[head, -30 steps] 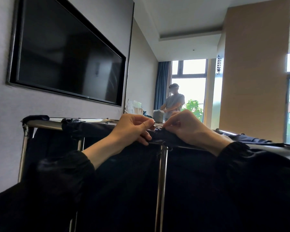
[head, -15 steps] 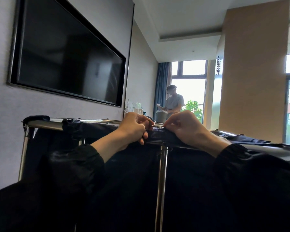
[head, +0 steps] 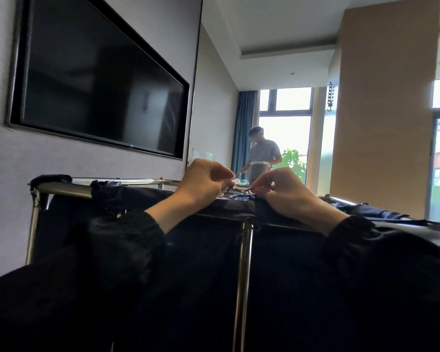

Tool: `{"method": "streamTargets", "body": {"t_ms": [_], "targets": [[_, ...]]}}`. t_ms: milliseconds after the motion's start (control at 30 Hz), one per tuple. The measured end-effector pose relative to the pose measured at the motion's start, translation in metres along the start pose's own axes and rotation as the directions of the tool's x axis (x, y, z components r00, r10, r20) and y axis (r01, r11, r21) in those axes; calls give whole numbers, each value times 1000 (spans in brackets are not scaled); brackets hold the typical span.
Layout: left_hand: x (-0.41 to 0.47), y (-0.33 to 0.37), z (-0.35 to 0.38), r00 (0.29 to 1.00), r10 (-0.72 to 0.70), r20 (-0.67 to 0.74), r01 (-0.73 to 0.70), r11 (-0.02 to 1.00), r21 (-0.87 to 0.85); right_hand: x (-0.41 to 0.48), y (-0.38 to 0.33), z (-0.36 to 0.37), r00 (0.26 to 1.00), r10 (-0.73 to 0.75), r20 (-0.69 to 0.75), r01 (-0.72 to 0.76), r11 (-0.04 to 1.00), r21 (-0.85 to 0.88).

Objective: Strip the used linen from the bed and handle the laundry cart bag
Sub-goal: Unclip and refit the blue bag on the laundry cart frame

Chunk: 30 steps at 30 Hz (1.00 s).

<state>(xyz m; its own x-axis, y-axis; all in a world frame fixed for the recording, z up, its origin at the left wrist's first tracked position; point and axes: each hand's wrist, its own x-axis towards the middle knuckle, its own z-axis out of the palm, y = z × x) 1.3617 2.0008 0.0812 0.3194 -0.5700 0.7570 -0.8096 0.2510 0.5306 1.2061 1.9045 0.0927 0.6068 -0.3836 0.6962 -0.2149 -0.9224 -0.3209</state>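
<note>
At centre frame, atop the chrome rail point(head: 66, 189), a thin tie point(head: 239, 190) of the laundry cart bag point(head: 208, 262) is pinched by left hand point(head: 203, 185) and right hand point(head: 283, 191); were it let slip, the bag edge could be dropped.

A dark television point(head: 99, 90) hangs on the grey wall point(head: 0, 174) at ten o'clock, a blue curtain point(head: 244, 128) edges the bright window point(head: 287, 130) at one o'clock, and a tan panel point(head: 381, 110) stands at two.

Both forearms reach forward, left hand point(head: 203, 185) and right hand point(head: 286, 193) close together, fingers point(head: 220, 172) curled in pinches
</note>
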Motion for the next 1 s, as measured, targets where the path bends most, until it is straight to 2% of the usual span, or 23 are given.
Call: {"method": "streamTargets", "body": {"t_ms": [100,200,300,367,433,500,600,667,767,867,933,1000], "targets": [[8,-10,1,992,-52,116,43,996,77,5,1,-3,992,104,75,-107,993,46],[18,-14,6,980,-21,198,4,996,89,9,7,-2,972,205,113,-213,975,66],[39,-14,7,900,-17,436,-53,988,148,16,15,1,931,347,117,-361,921,144],[53,-18,10,824,-54,564,-42,987,156,20,19,0,873,457,169,-486,839,246],[63,-22,17,810,-102,578,29,991,133,24,24,-1,780,570,259,-626,695,354],[71,-23,29,805,-204,558,187,978,87,27,30,1,680,645,349,-731,556,396],[79,-17,45,697,-393,600,506,862,-23,28,39,4,556,712,428,-826,417,379],[81,-15,52,631,-473,615,631,774,-52,30,43,3,503,734,457,-853,338,397],[79,-12,56,522,-586,620,815,557,-159,33,43,1,441,747,498,-883,262,390],[78,-3,57,445,-648,618,889,404,-216,34,44,0,423,736,528,-894,242,377],[80,0,57,408,-652,639,909,358,-215,34,48,1,394,737,550,-905,206,372],[84,-4,56,383,-636,670,916,356,-185,36,53,5,372,745,553,-917,206,341]]}}
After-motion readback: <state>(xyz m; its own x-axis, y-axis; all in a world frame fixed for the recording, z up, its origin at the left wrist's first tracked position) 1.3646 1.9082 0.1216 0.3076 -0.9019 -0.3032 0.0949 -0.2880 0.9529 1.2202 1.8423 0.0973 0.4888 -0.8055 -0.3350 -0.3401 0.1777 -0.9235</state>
